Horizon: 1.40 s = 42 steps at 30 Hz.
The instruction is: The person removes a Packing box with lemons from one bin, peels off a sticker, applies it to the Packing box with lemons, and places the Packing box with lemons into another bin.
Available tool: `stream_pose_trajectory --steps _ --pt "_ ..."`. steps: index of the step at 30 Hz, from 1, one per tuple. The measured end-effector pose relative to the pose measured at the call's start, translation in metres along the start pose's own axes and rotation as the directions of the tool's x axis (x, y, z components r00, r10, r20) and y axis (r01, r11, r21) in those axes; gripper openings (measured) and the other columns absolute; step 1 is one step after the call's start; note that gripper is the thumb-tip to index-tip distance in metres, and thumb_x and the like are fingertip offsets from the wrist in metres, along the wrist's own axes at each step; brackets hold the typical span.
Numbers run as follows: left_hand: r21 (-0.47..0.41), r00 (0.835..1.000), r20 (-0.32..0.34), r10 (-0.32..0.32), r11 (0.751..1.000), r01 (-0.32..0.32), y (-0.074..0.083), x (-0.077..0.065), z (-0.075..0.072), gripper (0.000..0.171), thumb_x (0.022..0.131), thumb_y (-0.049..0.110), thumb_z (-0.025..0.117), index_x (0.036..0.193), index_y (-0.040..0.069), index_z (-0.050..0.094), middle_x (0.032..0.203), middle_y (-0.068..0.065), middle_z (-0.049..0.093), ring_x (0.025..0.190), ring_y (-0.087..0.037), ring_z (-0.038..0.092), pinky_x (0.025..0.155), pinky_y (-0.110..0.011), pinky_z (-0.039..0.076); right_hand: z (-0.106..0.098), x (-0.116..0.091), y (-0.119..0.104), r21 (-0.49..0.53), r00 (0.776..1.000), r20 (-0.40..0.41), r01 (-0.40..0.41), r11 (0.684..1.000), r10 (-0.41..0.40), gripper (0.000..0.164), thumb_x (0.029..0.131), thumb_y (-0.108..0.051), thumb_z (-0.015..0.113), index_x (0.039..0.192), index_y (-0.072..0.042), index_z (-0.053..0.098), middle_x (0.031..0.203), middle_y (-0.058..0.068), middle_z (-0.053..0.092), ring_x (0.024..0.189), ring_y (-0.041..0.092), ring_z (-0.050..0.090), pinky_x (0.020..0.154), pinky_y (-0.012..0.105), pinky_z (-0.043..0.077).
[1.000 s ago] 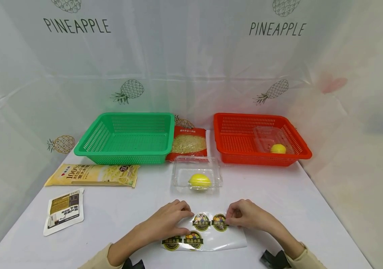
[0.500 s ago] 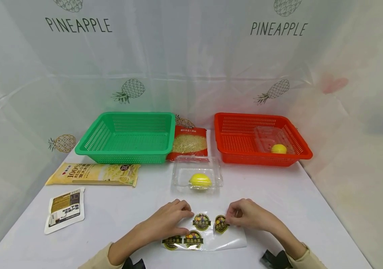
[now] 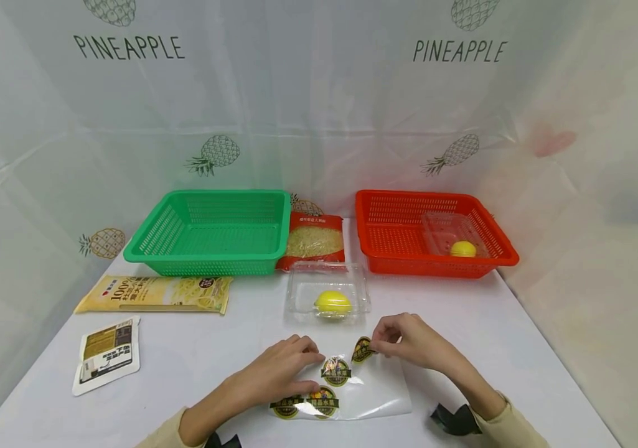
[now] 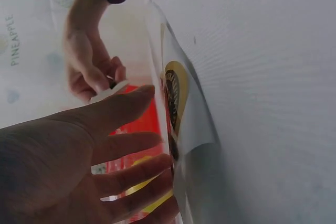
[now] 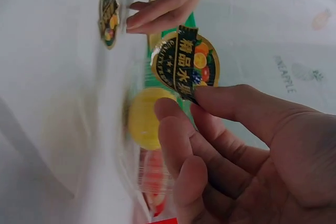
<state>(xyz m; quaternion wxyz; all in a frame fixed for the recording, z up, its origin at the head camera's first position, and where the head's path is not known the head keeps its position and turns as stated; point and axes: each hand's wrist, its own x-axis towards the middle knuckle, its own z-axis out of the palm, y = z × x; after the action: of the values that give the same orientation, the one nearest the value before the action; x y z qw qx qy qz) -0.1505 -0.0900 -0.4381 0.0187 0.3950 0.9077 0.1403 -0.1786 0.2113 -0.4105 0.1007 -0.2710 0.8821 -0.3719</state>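
Note:
My right hand [image 3: 412, 341] pinches a round black-and-gold sticker [image 5: 186, 64] by its edge between thumb and forefinger, lifted off the white sticker sheet [image 3: 377, 392]. Fruit and Chinese characters are printed on that sticker. On the left part of the sheet rests my left hand [image 3: 278, 372], its fingers spread and fairly straight. One sticker [image 3: 336, 371] lies just right of the left fingertips, and another sticker [image 3: 323, 401] is by the thumb. Beyond the sheet stands a clear plastic box [image 3: 302, 289] with a yellow lemon [image 3: 333, 302] inside.
At the back are a green basket [image 3: 212, 256] and a red basket [image 3: 419, 264], which holds a clear box with a lemon [image 3: 462, 249]. Between them lies a red pasta bag [image 3: 314, 239]. A yellow noodle packet [image 3: 156, 294] and a white pouch [image 3: 107, 354] lie to the left.
My right hand has peeled the upper-right sticker from the sheet and moved up and slightly left with it. The left hand has stayed in place.

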Motion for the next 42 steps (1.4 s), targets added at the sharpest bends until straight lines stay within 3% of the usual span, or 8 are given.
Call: stream_pose_trajectory --steps 6,12,18,23,29,33,36,42 --pt "-0.025 0.999 -0.053 -0.011 1.000 0.009 0.001 0.006 -0.012 0.040 0.089 0.042 0.070 0.122 0.018 0.069 0.113 0.007 0.062 0.104 -0.009 0.058 0.083 -0.026 0.052 -0.005 0.012 -0.006 0.006 0.998 -0.067 -0.001 1.000 0.001 0.008 0.088 -0.022 0.074 0.084 -0.017 0.069 0.074 0.007 0.072 0.062 0.020 0.065 0.053 0.022 0.050" --pt "-0.051 0.985 -0.170 -0.012 0.999 0.003 -0.002 0.018 -0.028 0.036 0.090 0.040 0.070 0.120 0.019 0.069 0.112 0.005 0.066 0.104 -0.009 0.061 0.086 -0.029 0.055 -0.008 0.026 -0.012 0.027 0.994 -0.106 -0.017 0.999 0.020 0.007 0.088 -0.022 0.074 0.085 -0.017 0.070 0.075 0.010 0.073 0.062 0.026 0.065 0.050 0.025 0.052" --pt "-0.098 0.944 -0.328 -0.043 0.995 0.012 -0.007 0.029 -0.042 0.030 0.089 0.036 0.072 0.114 0.020 0.071 0.102 0.008 0.067 0.094 -0.009 0.064 0.079 -0.026 0.054 -0.011 0.039 -0.020 0.035 0.994 -0.114 -0.001 0.999 0.005 0.006 0.088 -0.022 0.074 0.087 -0.017 0.071 0.077 0.010 0.073 0.062 0.021 0.064 0.051 0.026 0.053" --pt "-0.174 0.906 -0.420 -0.045 0.984 -0.032 -0.011 0.039 -0.048 0.027 0.088 0.031 0.074 0.110 0.015 0.071 0.099 0.005 0.071 0.089 -0.010 0.065 0.074 -0.026 0.056 -0.013 0.047 -0.023 0.041 0.993 -0.120 0.018 0.999 -0.013 0.006 0.088 -0.021 0.073 0.088 -0.015 0.071 0.079 0.012 0.074 0.063 0.026 0.065 0.051 0.027 0.053" --pt "-0.270 0.893 -0.446 -0.063 0.960 -0.067 -0.016 0.052 -0.049 0.029 0.087 0.027 0.075 0.109 0.009 0.071 0.101 -0.002 0.074 0.086 -0.015 0.069 0.069 -0.030 0.057 -0.013 0.056 -0.022 0.071 0.993 -0.121 0.004 0.997 0.004 0.007 0.089 -0.020 0.073 0.088 -0.014 0.070 0.080 0.014 0.073 0.069 0.036 0.067 0.052 0.029 0.054" --pt "-0.312 0.890 -0.447 -0.086 0.948 -0.066 -0.021 0.059 -0.045 0.025 0.088 0.023 0.075 0.106 0.007 0.071 0.097 -0.003 0.074 0.081 -0.013 0.068 0.066 -0.031 0.058 -0.014 0.061 -0.020 0.098 0.992 -0.122 -0.002 0.995 0.014 0.007 0.089 -0.019 0.073 0.089 -0.012 0.071 0.081 0.015 0.073 0.071 0.039 0.067 0.055 0.039 0.057" --pt "-0.313 0.879 -0.467 -0.091 0.947 -0.068 -0.026 0.064 -0.042 0.019 0.088 0.019 0.074 0.103 0.008 0.072 0.091 -0.001 0.075 0.077 -0.009 0.067 0.063 -0.027 0.057 -0.014 0.064 -0.018 0.108 0.992 -0.122 0.002 0.994 0.012 0.007 0.089 -0.019 0.073 0.089 -0.012 0.071 0.081 0.015 0.073 0.071 0.040 0.068 0.057 0.045 0.057" --pt "-0.337 0.854 -0.507 -0.118 0.939 -0.071 -0.036 0.075 -0.040 0.012 0.087 0.012 0.075 0.096 0.008 0.071 0.085 -0.002 0.075 0.074 -0.009 0.069 0.062 -0.018 0.054 -0.015 0.073 -0.015 0.113 0.991 -0.133 0.005 0.994 0.010 0.008 0.089 -0.020 0.073 0.090 -0.012 0.072 0.079 0.009 0.074 0.068 0.033 0.069 0.056 0.042 0.058"
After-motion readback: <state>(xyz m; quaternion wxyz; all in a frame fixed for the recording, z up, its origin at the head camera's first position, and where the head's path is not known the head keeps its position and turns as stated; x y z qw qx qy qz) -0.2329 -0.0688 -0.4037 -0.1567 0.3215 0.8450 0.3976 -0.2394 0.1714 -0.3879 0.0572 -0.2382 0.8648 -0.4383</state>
